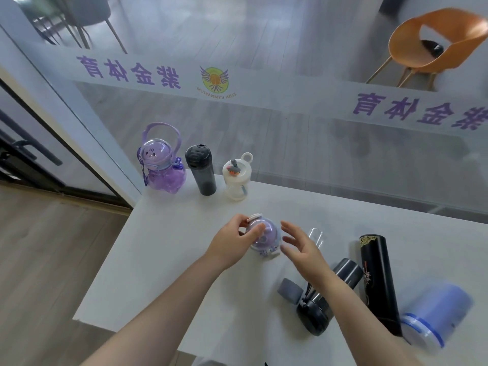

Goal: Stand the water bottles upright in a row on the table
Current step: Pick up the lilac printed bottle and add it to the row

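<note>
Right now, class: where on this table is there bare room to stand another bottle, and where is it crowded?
Bare room: along the back edge, right of the white bottle that ends the standing row, and the table's near-left stretch beside the left hand. Crowded: the near-right corner, where the black flask, dark bottle and blue bottle lie.

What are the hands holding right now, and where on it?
The left hand grips the small purple bottle around its domed lid. The right hand is open beside it, not gripping.
</note>
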A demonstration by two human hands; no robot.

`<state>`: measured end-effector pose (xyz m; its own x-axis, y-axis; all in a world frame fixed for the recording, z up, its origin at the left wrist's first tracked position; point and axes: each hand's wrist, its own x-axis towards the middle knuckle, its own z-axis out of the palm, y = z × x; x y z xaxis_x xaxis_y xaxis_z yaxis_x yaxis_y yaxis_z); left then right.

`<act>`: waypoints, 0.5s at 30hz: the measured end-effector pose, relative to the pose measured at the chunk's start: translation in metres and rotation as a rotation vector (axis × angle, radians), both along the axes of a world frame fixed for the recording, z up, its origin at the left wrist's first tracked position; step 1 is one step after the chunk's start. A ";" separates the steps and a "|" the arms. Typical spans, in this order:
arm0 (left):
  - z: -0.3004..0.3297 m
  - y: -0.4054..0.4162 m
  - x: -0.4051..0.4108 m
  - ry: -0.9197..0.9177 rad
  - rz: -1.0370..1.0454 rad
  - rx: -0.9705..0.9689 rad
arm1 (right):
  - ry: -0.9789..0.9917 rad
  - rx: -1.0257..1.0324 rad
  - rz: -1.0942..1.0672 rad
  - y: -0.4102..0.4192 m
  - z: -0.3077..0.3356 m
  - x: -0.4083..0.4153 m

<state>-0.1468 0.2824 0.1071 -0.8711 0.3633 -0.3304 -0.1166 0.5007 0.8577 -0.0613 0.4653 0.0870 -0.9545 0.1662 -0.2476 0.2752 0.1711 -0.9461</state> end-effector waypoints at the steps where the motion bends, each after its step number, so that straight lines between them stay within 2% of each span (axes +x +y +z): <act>1: 0.002 0.004 -0.002 0.015 -0.006 -0.039 | 0.013 -0.048 -0.062 0.000 0.004 0.003; 3: 0.005 0.011 -0.004 0.024 -0.004 -0.107 | 0.066 0.020 -0.149 -0.006 0.011 0.009; 5: 0.008 0.016 -0.007 -0.009 0.011 -0.117 | 0.146 0.268 -0.200 -0.017 0.016 0.015; 8: 0.012 0.019 -0.011 -0.004 -0.016 -0.164 | 0.325 0.623 -0.129 -0.027 0.015 0.015; 15: 0.021 0.017 -0.017 -0.102 -0.014 -0.257 | 0.210 0.498 -0.052 -0.041 0.008 -0.009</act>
<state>-0.1636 0.2999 0.1281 -0.8243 0.2681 -0.4986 -0.1870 0.7024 0.6868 -0.0704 0.4243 0.0949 -0.9625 0.2627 0.0684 0.1087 0.6040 -0.7895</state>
